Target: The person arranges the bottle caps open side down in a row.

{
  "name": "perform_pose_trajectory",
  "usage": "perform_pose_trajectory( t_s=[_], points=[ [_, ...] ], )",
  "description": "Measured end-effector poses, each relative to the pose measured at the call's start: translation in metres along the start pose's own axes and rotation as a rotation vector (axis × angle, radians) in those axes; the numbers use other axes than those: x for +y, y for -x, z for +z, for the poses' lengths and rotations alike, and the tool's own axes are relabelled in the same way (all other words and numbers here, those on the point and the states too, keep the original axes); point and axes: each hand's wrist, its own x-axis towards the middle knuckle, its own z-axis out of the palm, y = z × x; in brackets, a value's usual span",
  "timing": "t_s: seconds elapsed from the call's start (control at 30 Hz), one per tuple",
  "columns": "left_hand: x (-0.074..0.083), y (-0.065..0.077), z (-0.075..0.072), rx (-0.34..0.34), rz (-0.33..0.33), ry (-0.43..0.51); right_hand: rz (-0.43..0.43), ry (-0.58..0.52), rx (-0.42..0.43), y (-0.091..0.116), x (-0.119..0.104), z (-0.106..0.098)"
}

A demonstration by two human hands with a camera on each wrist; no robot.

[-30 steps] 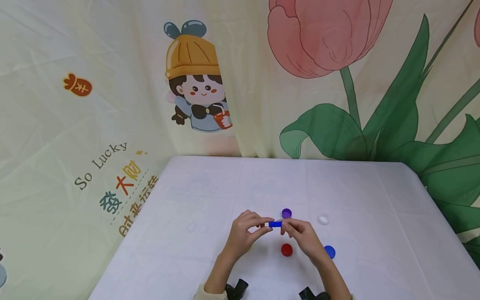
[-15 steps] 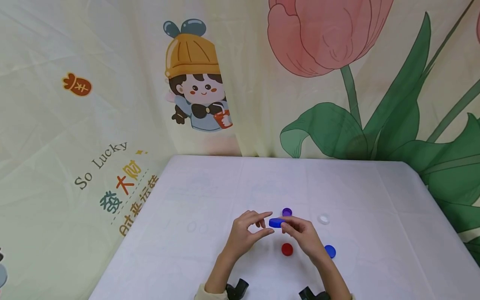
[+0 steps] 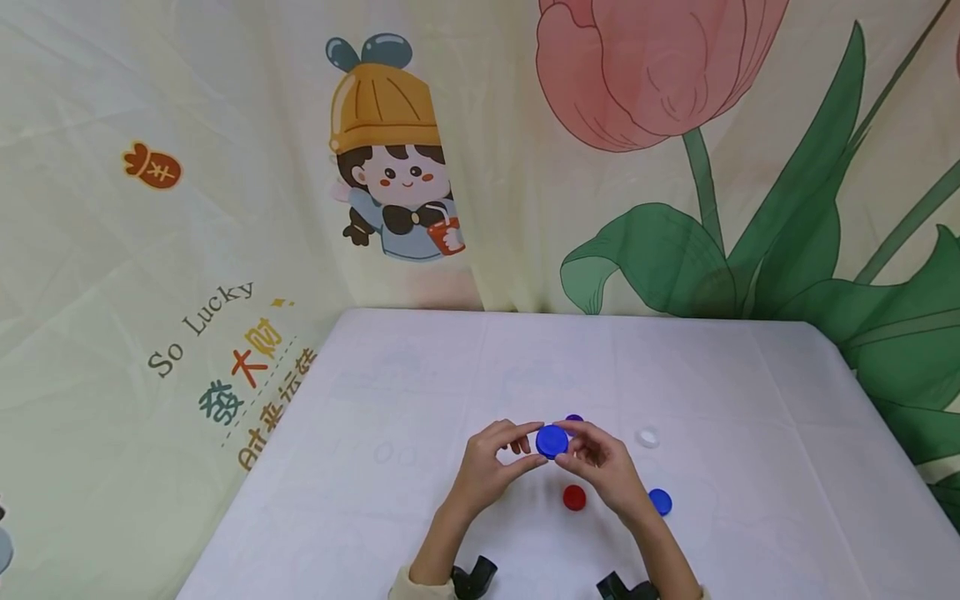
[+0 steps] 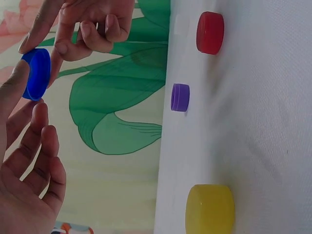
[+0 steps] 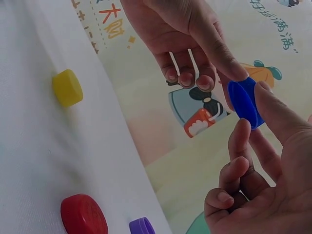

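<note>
A blue bottle cap is held up above the table between both hands, its flat top toward the head camera. My left hand pinches its left edge with thumb and index finger. From the other side my right hand pinches it the same way, the remaining fingers loosely bent. The cap's hollow inside shows in the left wrist view. Below the hands lies a red cap. A purple cap peeks out behind the right fingers, and a yellow cap stands on the table in the right wrist view.
Another blue cap lies beside the right forearm. Farther back on the right is a clear, whitish cap. The white-covered table meets a printed curtain at its far edge.
The blue cap has turned from edge-on to facing the head camera. The left fingers, which let go of it half a second ago, grip it again. Caps on the table have not moved.
</note>
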Motion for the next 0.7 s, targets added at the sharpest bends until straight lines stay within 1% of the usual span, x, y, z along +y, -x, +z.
perform_pose_trajectory(
  t_s=[0.13,0.2,0.33,0.43,0.53,0.63,0.7],
  points=[
    [0.0,-0.002,-0.001,0.0,0.001,0.002,-0.009,0.025,0.005,-0.002,-0.005,0.001],
    [-0.001,-0.003,-0.003,-0.004,-0.009,-0.005,-0.025,0.034,0.011,-0.005,-0.001,0.001],
    [-0.004,-0.006,-0.008,-0.009,-0.039,-0.027,-0.039,0.057,0.047,-0.014,0.015,0.003],
    [-0.01,-0.009,-0.013,0.003,-0.052,-0.036,-0.025,0.075,0.091,-0.024,0.025,0.008],
    [-0.018,-0.012,-0.018,0.025,-0.067,-0.046,-0.011,0.098,0.129,-0.033,0.028,0.015],
    [-0.027,-0.016,-0.023,0.038,-0.1,-0.056,0.0,0.139,0.145,-0.043,0.028,0.022],
    [-0.035,-0.018,-0.027,0.04,-0.122,-0.058,0.004,0.189,0.145,-0.05,0.027,0.026]
  ],
)
